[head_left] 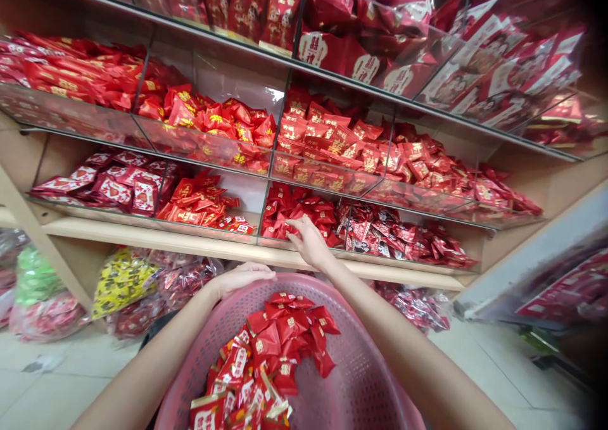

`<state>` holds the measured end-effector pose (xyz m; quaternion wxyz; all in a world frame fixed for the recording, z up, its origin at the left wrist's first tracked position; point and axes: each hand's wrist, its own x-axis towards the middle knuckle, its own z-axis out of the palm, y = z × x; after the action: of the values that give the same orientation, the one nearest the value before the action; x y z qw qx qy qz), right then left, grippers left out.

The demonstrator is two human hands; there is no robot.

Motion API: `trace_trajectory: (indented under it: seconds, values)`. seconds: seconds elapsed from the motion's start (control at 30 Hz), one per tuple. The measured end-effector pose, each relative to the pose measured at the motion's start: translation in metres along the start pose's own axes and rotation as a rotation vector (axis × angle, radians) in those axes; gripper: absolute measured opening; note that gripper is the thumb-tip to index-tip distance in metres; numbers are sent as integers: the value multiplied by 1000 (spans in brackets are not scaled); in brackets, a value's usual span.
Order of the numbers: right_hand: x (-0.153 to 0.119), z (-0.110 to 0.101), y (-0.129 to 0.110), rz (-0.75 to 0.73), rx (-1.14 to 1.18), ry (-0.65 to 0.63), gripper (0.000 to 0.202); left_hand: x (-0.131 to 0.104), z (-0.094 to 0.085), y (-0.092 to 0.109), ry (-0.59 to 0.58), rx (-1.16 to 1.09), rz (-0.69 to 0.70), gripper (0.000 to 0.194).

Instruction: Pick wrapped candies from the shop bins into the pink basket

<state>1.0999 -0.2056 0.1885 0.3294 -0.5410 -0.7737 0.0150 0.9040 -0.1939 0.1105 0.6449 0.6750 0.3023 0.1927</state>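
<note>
A pink perforated plastic basket (351,297) is in front of me, with several small red candy packets (280,335) inside, some bearing white and gold print. My left hand (244,279) lies over the far left rim of the basket, holding it. Past the rim, my right hand (310,241) reaches to the front of a bottom shelf bin. Its fingers are apart, at a heap of shiny red packets (304,203); whether they touch one, I cannot tell.
Wooden shelving (137,233) with clear dividers holds heaps of red packets (223,123) in several bins. Under the lowest board lie plastic bags of goods, one with yellow packets (124,282), one green (38,275). Pale floor tiles (498,354) show at both sides.
</note>
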Motion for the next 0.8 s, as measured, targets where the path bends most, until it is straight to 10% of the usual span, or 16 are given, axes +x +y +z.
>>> trace_trajectory:
  seconds: [0.27, 0.8]
  values:
    - [22, 14, 5, -111, -87, -138, 22, 0, 0, 0, -23, -13, 4, 38]
    - [-41, -35, -11, 25, 392, 402, 13, 1, 4, 3, -6, -43, -53, 40]
